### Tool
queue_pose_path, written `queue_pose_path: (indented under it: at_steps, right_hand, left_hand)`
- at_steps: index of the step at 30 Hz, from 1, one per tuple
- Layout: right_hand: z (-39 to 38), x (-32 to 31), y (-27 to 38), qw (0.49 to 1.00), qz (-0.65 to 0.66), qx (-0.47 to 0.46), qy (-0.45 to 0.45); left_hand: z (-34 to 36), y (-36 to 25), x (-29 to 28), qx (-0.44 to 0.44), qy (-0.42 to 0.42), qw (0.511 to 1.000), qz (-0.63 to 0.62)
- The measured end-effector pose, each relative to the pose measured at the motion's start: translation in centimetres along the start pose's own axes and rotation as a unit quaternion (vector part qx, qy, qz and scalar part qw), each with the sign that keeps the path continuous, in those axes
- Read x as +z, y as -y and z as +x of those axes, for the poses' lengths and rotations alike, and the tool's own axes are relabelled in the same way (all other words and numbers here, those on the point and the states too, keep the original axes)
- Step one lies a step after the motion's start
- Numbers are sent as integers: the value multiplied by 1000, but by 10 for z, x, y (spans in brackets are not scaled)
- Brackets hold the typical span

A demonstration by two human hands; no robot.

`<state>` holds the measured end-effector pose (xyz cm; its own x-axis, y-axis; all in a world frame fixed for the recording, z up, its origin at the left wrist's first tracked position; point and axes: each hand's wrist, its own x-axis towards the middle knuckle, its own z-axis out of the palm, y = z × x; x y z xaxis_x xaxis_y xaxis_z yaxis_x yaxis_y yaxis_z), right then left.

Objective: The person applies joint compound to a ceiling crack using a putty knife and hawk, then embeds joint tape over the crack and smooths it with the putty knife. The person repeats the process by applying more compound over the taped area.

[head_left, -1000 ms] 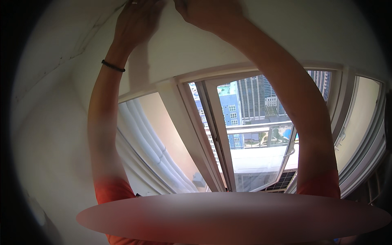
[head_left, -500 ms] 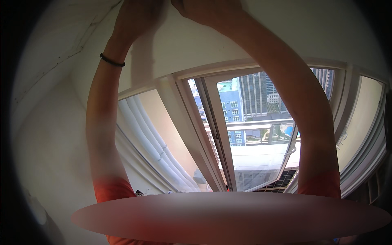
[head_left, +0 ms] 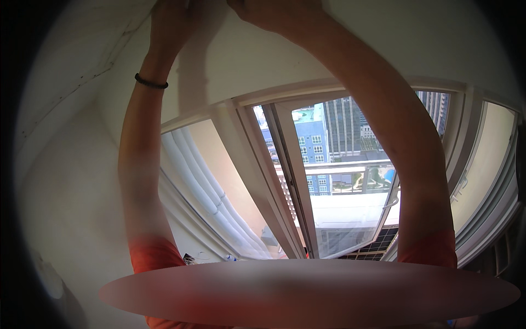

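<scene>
Both arms stretch upward, with the hands at the top edge of the head view against a pale wall (head_left: 263, 60). My left hand (head_left: 174, 23) is cut off by the frame and its fingers do not show clearly. A black bracelet (head_left: 151, 81) circles that wrist. My right hand (head_left: 276, 13) is a little to the right, bent inward toward the left one, its fingers mostly beyond the edge. Whatever either hand touches or holds is out of sight. An arm's shadow falls on the wall between them.
Below the hands is a white-framed window (head_left: 298, 181) with a tilted glass pane, tall buildings outside. A white curtain (head_left: 205, 192) hangs at its left. Grey curtain folds (head_left: 493, 189) are at the right. A cracked seam (head_left: 82, 82) runs along the upper left. A blurred oval covers the bottom.
My left hand has shifted slightly left, widening the gap between the hands. My right hand has moved up a little. The view itself has shifted slightly.
</scene>
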<state>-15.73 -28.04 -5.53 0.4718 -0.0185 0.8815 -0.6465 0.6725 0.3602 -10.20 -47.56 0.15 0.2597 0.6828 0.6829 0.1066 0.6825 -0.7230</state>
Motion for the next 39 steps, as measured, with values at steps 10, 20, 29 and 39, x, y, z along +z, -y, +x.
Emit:
queue_pose_path:
  at_steps: [10,20,29,39]
  right_hand:
    - [0,-7,4,1000,-11,-22,19]
    - [-5,9,1,998,38,-30,-30]
    - [-13,9,3,996,-63,24,-64]
    - [-25,32,35,987,-17,107,-118]
  left_hand:
    - [3,4,8,-65,-51,994,-73]
    - [15,-19,8,-86,-89,991,47]
    - [42,-29,-3,-66,9,919,389]
    - [52,-29,1,-62,61,879,470]
